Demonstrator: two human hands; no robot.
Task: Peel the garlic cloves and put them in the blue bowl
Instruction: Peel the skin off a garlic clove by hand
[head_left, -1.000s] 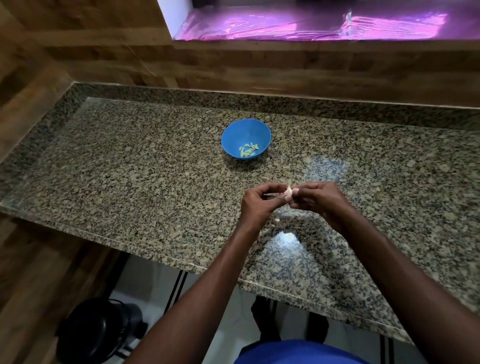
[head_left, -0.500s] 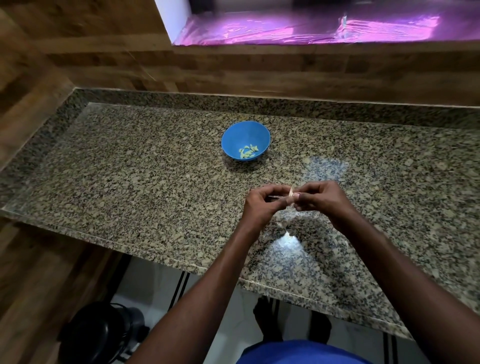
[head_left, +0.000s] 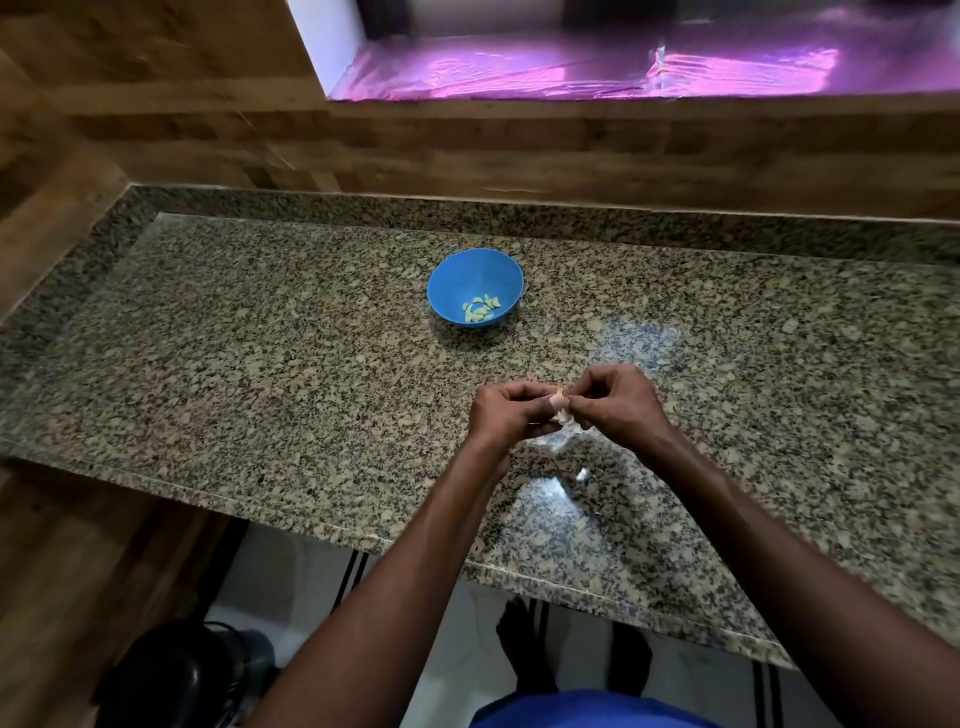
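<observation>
While both forearms reach forward over a speckled granite countertop, the left hand and the right hand meet just above the stone, fingertips drawn together. Pinched between them is a single garlic clove, pale and partly pinkish, with a bit of papery skin showing at its lower edge. Each hand grips the clove with thumb and fingers closed on it, the left from one side and the right from the other, so the clove sits in the small gap where the two hands touch.

Farther back on the counter, beyond the hands and slightly to the left, stands the blue bowl. It is well apart from the hands. Inside it lie several peeled cloves, pale yellow-green, gathered at the near side of the bottom.

A small pale scrap rests on the counter just nearer than the hands; what it is cannot be told. Wood panelling rises behind the counter.
</observation>
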